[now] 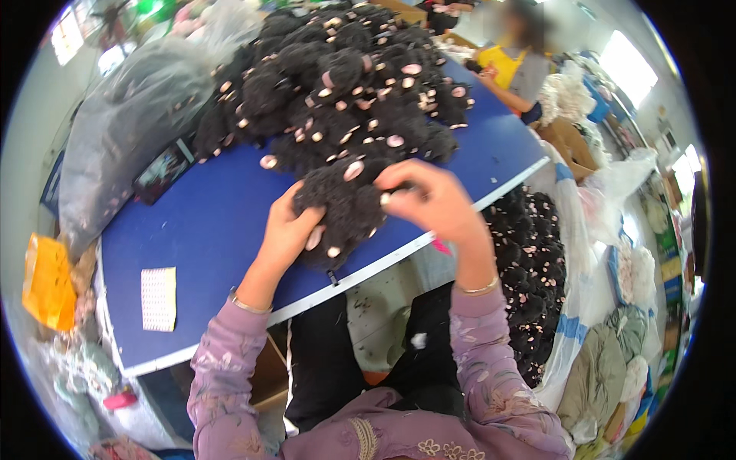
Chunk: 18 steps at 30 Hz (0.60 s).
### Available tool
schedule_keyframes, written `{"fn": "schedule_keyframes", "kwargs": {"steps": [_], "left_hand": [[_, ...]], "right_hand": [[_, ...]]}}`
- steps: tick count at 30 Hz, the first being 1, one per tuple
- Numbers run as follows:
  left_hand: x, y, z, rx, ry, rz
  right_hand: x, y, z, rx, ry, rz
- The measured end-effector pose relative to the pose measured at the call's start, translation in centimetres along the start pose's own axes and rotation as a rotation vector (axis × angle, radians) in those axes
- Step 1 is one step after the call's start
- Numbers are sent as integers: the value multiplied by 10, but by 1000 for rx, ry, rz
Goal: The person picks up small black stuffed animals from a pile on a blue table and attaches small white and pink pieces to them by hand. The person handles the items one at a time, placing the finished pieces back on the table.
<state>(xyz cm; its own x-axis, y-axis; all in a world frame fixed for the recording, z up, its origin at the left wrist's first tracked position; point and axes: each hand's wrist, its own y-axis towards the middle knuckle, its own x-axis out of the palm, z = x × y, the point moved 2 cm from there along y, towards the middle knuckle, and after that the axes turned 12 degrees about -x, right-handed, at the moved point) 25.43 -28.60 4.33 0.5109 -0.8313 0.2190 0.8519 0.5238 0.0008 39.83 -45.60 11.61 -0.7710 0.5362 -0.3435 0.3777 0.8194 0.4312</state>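
Observation:
A fluffy black plush toy (337, 201) with pale pink ears and small beige paw tips is held just above the near edge of the blue table (222, 230). My left hand (287, 234) grips its left side, thumb on top of the fur. At its right side my right hand (433, 201) is curled, thumb and forefinger pinching at the dark fur beside a beige tip. That hand is slightly blurred, and its other fingertips are hidden. Right behind the held toy rises a large heap of similar black plush toys (345, 84).
A sheet of small pink labels (159, 299) lies at the table's left. A big grey plastic bag (130, 130) leans at the far left, above an orange bag (47, 284). To the right stands a white sack (529, 276) full of black toys. A person in a yellow apron (502, 65) works beyond.

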Motion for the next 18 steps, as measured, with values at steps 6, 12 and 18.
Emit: {"fn": "schedule_keyframes", "kwargs": {"steps": [6, 12, 18], "left_hand": [[3, -6, -1, -48, -188, -44], [8, -6, 4, -207, -257, -567], [9, 1, -11, -185, 225, -225]], "right_hand": [[30, 1, 2, 68, -2, -57], [7, 5, 29, 44, 194, 511], [13, 6, 44, 161, 556, 624]]}}
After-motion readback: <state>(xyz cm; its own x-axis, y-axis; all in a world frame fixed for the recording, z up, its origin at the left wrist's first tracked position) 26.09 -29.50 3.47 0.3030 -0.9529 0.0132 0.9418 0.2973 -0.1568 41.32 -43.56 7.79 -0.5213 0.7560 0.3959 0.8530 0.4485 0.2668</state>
